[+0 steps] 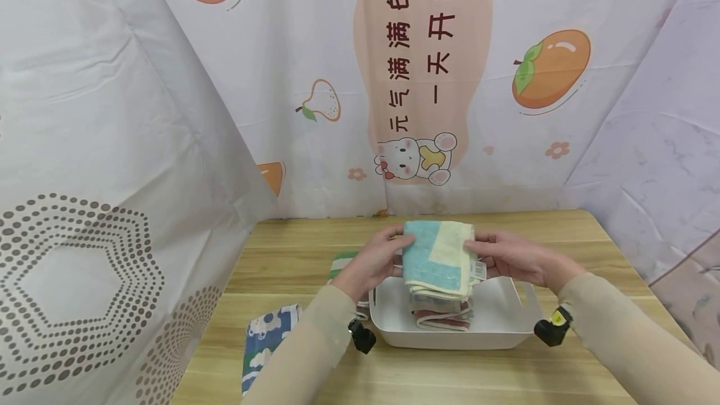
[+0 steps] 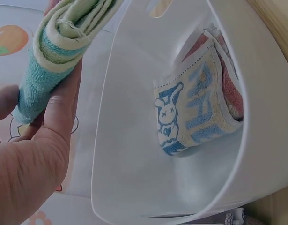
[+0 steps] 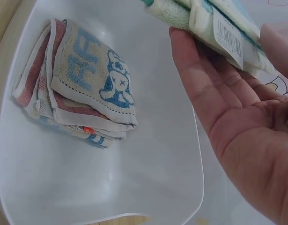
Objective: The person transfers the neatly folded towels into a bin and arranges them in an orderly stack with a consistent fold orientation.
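A folded turquoise and cream towel (image 1: 435, 255) is held up over a white plastic basket (image 1: 455, 340). My left hand (image 1: 374, 262) grips its left edge, thumb on top and fingers beneath. At the opposite edge my right hand (image 1: 514, 256) holds it the same way, close to a white barcode tag (image 3: 228, 38). Inside the basket lie folded towels; the upper one (image 2: 190, 108) is beige with a blue animal figure, and reddish cloth (image 3: 25, 89) shows at its side. The held towel partly covers them in the head view.
Left of the basket, a blue and green patterned towel (image 1: 270, 333) lies on the wooden table (image 1: 298, 239). A green and white striped cloth (image 1: 340, 262) is partly hidden behind my left arm. A printed curtain (image 1: 315, 161) hangs along the table's far edge.
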Demonstrator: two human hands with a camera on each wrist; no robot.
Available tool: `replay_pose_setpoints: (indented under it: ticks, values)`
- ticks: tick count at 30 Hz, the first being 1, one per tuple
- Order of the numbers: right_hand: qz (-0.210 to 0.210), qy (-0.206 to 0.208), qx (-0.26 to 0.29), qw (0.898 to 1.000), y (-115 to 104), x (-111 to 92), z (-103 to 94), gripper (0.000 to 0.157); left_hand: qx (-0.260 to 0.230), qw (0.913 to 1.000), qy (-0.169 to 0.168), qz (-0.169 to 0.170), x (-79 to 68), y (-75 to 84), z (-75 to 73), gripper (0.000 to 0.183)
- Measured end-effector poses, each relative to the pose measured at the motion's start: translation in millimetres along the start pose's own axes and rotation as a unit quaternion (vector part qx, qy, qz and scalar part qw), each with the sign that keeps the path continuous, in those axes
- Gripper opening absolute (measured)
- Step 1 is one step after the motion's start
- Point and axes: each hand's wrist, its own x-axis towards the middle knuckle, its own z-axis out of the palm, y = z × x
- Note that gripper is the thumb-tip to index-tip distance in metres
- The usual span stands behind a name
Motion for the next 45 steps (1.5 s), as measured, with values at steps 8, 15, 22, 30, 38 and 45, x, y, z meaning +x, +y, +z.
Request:
replay_pose_setpoints:
  ticks: [8,15,22,30,38,45]
  values:
    - [0.011,0.012,-0.016,1.000,-1,3,0.5,0.058,0.039,0.9992,0.005,-0.006,3.8,-0.4,-1.1,0.047]
    - [0.021,0.018,-0.025,0.999,0,8,0.0,0.057,0.080,0.9965,0.009,-0.024,9.2,1.9,-3.4,0.045]
    - [0.029,0.028,-0.023,0.999,3,14,0.0,0.052,0.129,0.9898,0.036,-0.050,14.6,2.5,-6.3,0.049]
    - [0.045,0.038,-0.035,0.998,4,20,1.4,0.049,0.161,0.9835,0.050,-0.065,20.1,2.7,-8.1,0.046]
    - [0.056,0.048,-0.054,0.996,4,25,1.0,0.048,0.186,0.9778,0.065,-0.072,22.1,4.0,-6.2,0.032]
    - [0.069,0.056,-0.062,0.994,8,31,-1.4,0.050,0.206,0.9731,0.070,-0.075,27.2,1.1,-6.9,0.031]
